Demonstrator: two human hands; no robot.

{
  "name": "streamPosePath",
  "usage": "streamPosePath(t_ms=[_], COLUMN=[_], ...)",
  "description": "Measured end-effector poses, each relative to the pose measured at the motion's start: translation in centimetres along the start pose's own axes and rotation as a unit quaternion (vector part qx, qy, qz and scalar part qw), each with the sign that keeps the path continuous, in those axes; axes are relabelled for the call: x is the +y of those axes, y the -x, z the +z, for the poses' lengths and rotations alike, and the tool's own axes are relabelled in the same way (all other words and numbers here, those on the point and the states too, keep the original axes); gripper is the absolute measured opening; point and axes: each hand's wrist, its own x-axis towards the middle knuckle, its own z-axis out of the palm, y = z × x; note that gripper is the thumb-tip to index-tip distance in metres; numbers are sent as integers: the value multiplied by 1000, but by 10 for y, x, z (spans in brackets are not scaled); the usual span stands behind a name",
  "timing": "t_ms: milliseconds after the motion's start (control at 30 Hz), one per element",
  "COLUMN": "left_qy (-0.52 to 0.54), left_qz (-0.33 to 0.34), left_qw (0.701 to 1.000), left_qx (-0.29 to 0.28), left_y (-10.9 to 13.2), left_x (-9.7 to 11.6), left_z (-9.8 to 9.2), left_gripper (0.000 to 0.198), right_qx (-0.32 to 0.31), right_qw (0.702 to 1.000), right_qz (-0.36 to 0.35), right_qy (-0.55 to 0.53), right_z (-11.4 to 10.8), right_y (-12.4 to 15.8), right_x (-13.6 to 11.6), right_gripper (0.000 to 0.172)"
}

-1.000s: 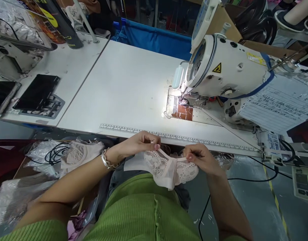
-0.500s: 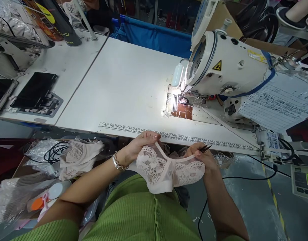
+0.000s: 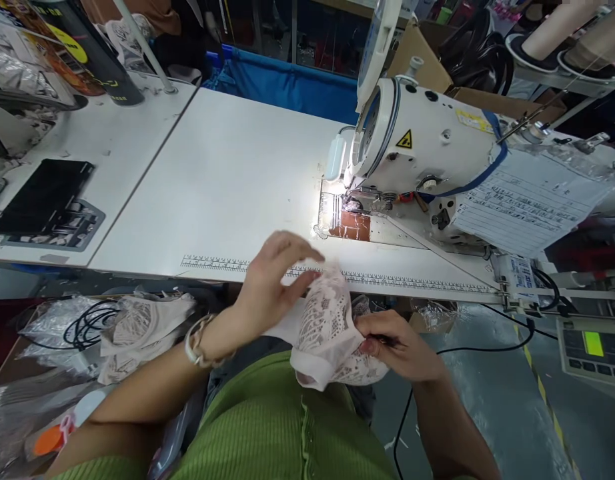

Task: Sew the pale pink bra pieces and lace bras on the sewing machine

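At the table (image 3: 227,180), fingers of the right hand (image 3: 402,347) pinch a lace bra (image 3: 325,319), its cups already joined, while those of the left hand (image 3: 267,287) stand parted, apparently empty

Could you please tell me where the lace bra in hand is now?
In the head view, the lace bra is just below centre, between the left hand and right hand, in front of the green top.
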Motion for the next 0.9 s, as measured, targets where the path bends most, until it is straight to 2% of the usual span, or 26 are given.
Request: streamPosePath(t_ms=[67, 100, 167, 233, 333, 433, 500, 600, 633, 700, 800, 867, 900], left_qy=[-52, -74, -112, -119, -81, -43, -16, 26, 36, 52, 80, 126, 152], left_qz=[91, 122, 154, 144, 88, 12, -31, -71, -82, -104, -150, -177, -184], left_qw=[994, 988, 979, 980, 991, 998, 999, 996, 995, 992, 983, 973, 968], left_qx=[-30, -65, -78, -63, -57, -46, -35, -47, -53, -57, -68, -79, -75], left_y=[21, 31, 46, 52, 49, 44, 43, 45, 45, 44, 38, 33, 32], left_x=[15, 20, 24, 20, 10, 6, 7, 8, 8, 4, -5, -12, -15], left_z=[3, 7, 17, 26, 28, 24, 22, 23, 23, 20, 7, -3, -7], left_gripper=[8, 13, 20, 18, 5, 10, 9, 7, 8, 9, 6, 4, 5], right_qx=[72, 107, 161, 189, 226, 310, 345, 335, 325, 281, 150, 59, 34], right_qw=[997, 993, 981, 969, 945, 893, 859, 853, 863, 901, 977, 997, 999], right_qz=[9, 11, 5, -7, -36, -43, -26, 1, 6, 5, -12, -17, -8], right_qy=[31, 55, 105, 158, 236, 324, 378, 399, 388, 329, 152, 38, 5], right_z=[10, 16, 28, 38, 48, 53, 56, 56, 55, 46, 24, 8, 1], right_y=[6, 7, 6, 3, 3, 9, 13, 14, 13, 12, 16, 24, 28], right_x=[-3, -3, -2, 0, 9, 21, 28, 34, 33, 28, 20, 20, 22], right_gripper=[40, 38, 32, 27, 24, 17, 20, 28, 30, 32, 43, 48, 48])
